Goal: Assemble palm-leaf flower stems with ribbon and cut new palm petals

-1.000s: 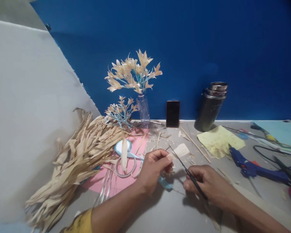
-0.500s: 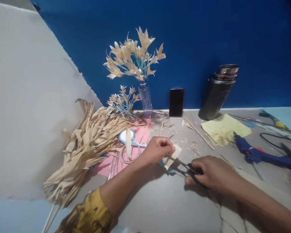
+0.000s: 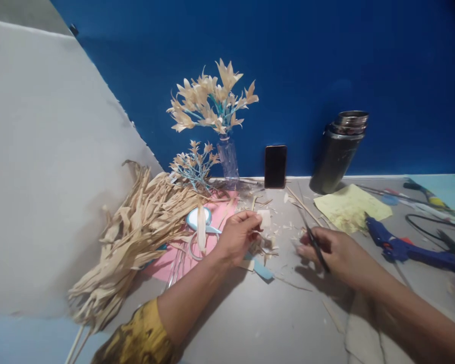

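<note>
Pinched between the thumb and fingers of my left hand (image 3: 237, 235) is a small, pale, squarish piece of dried husk (image 3: 264, 218). My right hand (image 3: 339, 253) grips a pair of dark-handled scissors (image 3: 315, 245), blades pointing up and away from me, apart from the husk piece. Whether the blades are spread is hard to see. Below my left hand, a light blue strip (image 3: 263, 270) lies on the grey table (image 3: 273, 323) beside a pale strip. Small husk scraps (image 3: 265, 247) are scattered just beyond it.
A heap of dried husks (image 3: 147, 222) lies left, beside a pink sheet (image 3: 157, 270). Husk flowers (image 3: 212, 101) stand in a clear bottle (image 3: 228, 161). A phone (image 3: 275, 167) and a dark flask (image 3: 337, 154) are at the wall. Right are yellow paper (image 3: 352, 205) and a blue glue gun (image 3: 405, 247).
The scissors have come away from the husk piece and turned upward. My left hand has shifted slightly left with the piece, uncovering the blue strip. The whole view has tilted up a little.
</note>
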The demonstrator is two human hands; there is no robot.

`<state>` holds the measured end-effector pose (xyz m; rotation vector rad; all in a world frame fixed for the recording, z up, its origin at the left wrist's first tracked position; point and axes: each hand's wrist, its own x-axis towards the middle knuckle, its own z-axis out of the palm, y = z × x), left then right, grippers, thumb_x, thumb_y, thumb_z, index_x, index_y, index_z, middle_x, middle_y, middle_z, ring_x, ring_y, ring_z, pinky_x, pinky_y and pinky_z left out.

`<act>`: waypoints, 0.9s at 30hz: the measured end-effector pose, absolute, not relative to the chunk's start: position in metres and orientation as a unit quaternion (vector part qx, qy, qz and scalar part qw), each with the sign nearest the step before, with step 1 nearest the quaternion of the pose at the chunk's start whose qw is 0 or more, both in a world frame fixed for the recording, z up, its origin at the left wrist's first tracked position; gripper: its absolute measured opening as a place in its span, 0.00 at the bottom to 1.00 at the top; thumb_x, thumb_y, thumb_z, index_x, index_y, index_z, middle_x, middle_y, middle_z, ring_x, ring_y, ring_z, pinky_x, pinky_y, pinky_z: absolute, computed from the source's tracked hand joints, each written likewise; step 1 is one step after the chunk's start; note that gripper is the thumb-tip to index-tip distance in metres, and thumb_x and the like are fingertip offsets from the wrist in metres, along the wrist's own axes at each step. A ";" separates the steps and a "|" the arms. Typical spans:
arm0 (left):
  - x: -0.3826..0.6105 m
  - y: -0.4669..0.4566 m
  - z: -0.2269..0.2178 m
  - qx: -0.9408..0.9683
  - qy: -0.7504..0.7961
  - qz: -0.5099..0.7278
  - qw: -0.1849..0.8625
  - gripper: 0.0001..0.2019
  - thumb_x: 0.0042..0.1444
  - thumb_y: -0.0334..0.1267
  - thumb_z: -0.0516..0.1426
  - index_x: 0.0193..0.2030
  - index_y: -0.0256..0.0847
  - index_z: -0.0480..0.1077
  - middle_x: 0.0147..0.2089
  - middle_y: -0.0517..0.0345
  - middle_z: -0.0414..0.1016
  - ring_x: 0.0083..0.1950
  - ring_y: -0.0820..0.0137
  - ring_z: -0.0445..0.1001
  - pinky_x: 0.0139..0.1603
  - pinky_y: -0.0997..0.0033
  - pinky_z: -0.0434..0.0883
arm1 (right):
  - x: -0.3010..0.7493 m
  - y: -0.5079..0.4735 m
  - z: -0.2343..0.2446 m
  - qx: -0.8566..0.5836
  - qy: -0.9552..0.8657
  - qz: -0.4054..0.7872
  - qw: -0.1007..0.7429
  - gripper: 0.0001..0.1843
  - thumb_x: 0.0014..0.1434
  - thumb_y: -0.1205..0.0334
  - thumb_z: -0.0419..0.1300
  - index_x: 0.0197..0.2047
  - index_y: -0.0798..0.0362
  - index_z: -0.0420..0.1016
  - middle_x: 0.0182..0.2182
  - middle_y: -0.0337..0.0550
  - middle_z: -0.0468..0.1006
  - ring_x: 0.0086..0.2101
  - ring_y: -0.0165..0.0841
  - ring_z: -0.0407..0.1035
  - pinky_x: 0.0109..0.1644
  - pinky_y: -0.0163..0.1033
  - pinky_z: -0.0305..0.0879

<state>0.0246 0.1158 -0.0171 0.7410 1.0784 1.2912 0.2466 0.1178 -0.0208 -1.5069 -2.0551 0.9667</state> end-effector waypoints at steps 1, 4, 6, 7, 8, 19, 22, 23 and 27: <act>0.029 0.113 -0.020 0.312 0.459 0.547 0.626 0.15 0.40 0.42 0.70 0.27 0.37 0.71 0.25 0.62 0.67 0.27 0.75 0.67 0.27 0.76 0.62 | 0.243 0.117 -0.020 -0.524 -0.691 0.429 0.254 0.16 0.55 0.48 0.63 0.40 0.52 0.75 0.33 0.45 0.81 0.30 0.37 0.74 0.30 0.38 0.64; 0.043 0.101 -0.028 0.321 0.453 0.505 0.661 0.14 0.42 0.41 0.70 0.27 0.37 0.71 0.24 0.61 0.68 0.24 0.77 0.65 0.27 0.76 0.61 | 0.232 0.110 -0.019 -0.492 -0.590 0.547 0.333 0.20 0.49 0.52 0.67 0.42 0.53 0.73 0.34 0.43 0.80 0.30 0.36 0.72 0.33 0.38 0.67; 0.052 0.093 -0.033 0.332 0.448 0.484 0.675 0.14 0.44 0.42 0.69 0.27 0.36 0.71 0.24 0.60 0.69 0.23 0.77 0.65 0.27 0.75 0.61 | 0.226 0.106 -0.019 -0.500 -0.577 0.541 0.353 0.15 0.48 0.55 0.67 0.37 0.53 0.72 0.27 0.37 0.75 0.27 0.32 0.68 0.30 0.36 0.65; 0.056 0.090 -0.035 0.334 0.440 0.479 0.683 0.15 0.44 0.43 0.69 0.28 0.36 0.70 0.24 0.59 0.70 0.23 0.77 0.65 0.28 0.75 0.62 | 0.224 0.104 -0.018 -0.504 -0.575 0.535 0.359 0.13 0.47 0.57 0.67 0.34 0.53 0.71 0.24 0.35 0.73 0.25 0.31 0.66 0.30 0.36 0.64; 0.059 0.087 -0.035 0.331 0.428 0.478 0.692 0.15 0.45 0.44 0.69 0.28 0.36 0.70 0.24 0.59 0.70 0.23 0.77 0.65 0.28 0.75 0.62 | 0.223 0.103 -0.017 -0.506 -0.572 0.533 0.365 0.12 0.46 0.58 0.67 0.33 0.53 0.71 0.23 0.34 0.72 0.24 0.30 0.65 0.29 0.35 0.64; 0.062 0.081 -0.031 0.355 0.399 0.476 0.699 0.17 0.44 0.46 0.70 0.29 0.36 0.70 0.26 0.58 0.72 0.27 0.73 0.71 0.32 0.72 0.67 | 0.223 0.099 -0.008 -0.490 -0.527 0.599 0.350 0.16 0.43 0.57 0.69 0.31 0.53 0.69 0.20 0.33 0.71 0.22 0.29 0.64 0.26 0.33 0.59; 0.057 0.085 -0.028 0.323 0.426 0.491 0.688 0.17 0.42 0.42 0.71 0.28 0.36 0.69 0.24 0.60 0.71 0.25 0.74 0.71 0.30 0.73 0.67 | 0.225 0.102 -0.014 -0.508 -0.539 0.577 0.344 0.16 0.45 0.53 0.69 0.32 0.53 0.70 0.21 0.33 0.70 0.22 0.27 0.61 0.26 0.32 0.57; 0.055 0.087 -0.026 0.304 0.426 0.504 0.687 0.17 0.41 0.41 0.71 0.29 0.36 0.69 0.24 0.60 0.71 0.25 0.74 0.71 0.29 0.74 0.67 | 0.225 0.102 -0.016 -0.501 -0.547 0.582 0.333 0.17 0.48 0.51 0.68 0.33 0.53 0.71 0.22 0.34 0.70 0.23 0.28 0.60 0.26 0.33 0.56; 0.047 0.094 -0.018 0.248 0.408 0.560 0.677 0.16 0.40 0.38 0.71 0.28 0.37 0.69 0.24 0.61 0.70 0.26 0.74 0.72 0.28 0.76 0.67 | 0.223 0.101 -0.025 -0.431 -0.629 0.600 0.241 0.25 0.58 0.39 0.58 0.33 0.56 0.73 0.26 0.41 0.73 0.25 0.29 0.60 0.28 0.35 0.55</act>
